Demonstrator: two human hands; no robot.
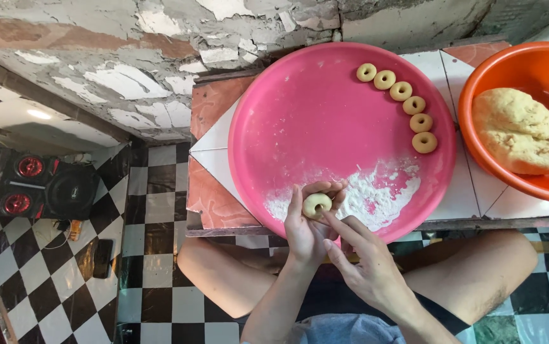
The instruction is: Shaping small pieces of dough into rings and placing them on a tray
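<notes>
A low tiled table point(478, 197) stands against a peeling wall. Over the pink tray's point(274, 127) floured near edge, the left hand point(306, 226) cups a dough ring point(317, 204) flat in curled fingers; the right hand point(366, 261), one finger extended, pokes its hole from beside.

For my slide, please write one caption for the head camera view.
Left hand holds a dough ring over a floured pink tray; right hand touches it; six rings line the rim.
</notes>
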